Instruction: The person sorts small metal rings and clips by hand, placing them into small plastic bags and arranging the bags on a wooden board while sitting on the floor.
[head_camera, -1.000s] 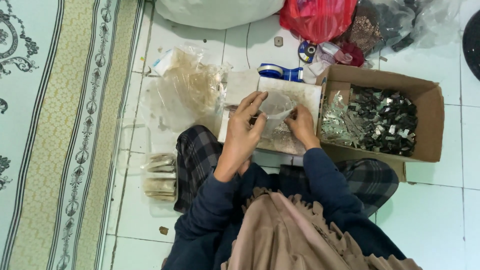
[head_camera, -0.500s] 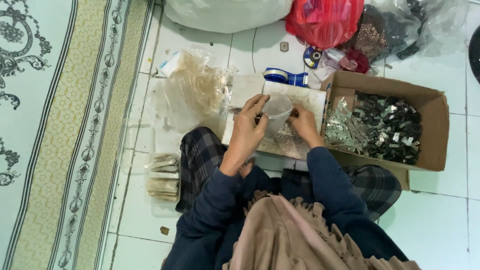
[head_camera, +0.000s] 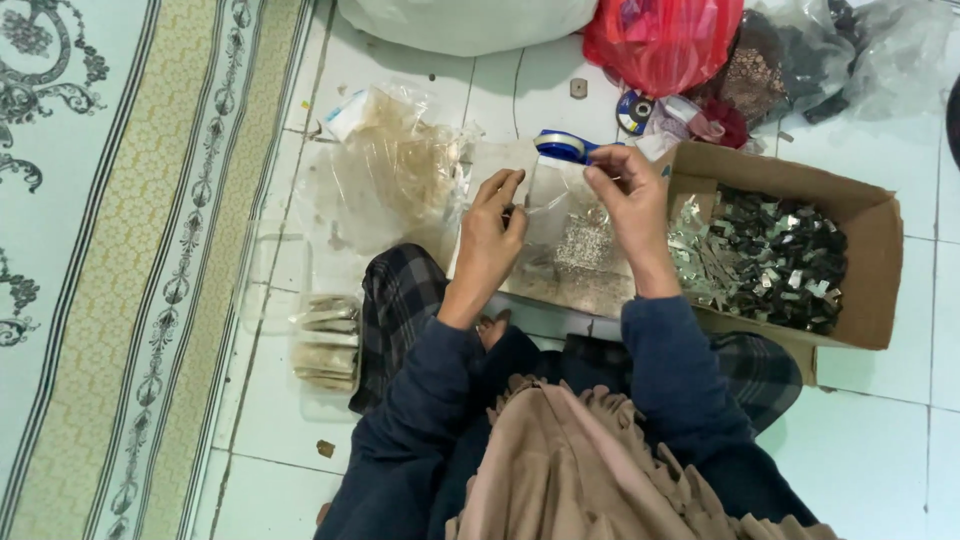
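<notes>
Now | left hand (head_camera: 492, 225), right hand (head_camera: 628, 205) pinching clear bag (head_camera: 570, 215) | beside cardboard box (head_camera: 880, 260)

Little room beyond the fingers, open floor to the outer left

Just right of the right hand (head_camera: 628, 205) stands the cardboard box (head_camera: 872, 262) wall; ahead of the fingertips lie a blue tape roll (head_camera: 562, 147) and a red bag (head_camera: 662, 40). Left of the left hand (head_camera: 492, 232) a crumpled clear plastic heap (head_camera: 392, 170) blocks the way; bare white tile (head_camera: 275, 400) lies past it, near the stacked packets (head_camera: 325, 342).

White tiled floor (head_camera: 860, 450): cardboard box (head_camera: 880, 270), patterned rug (head_camera: 120, 250), plastic bags (head_camera: 395, 165).
</notes>
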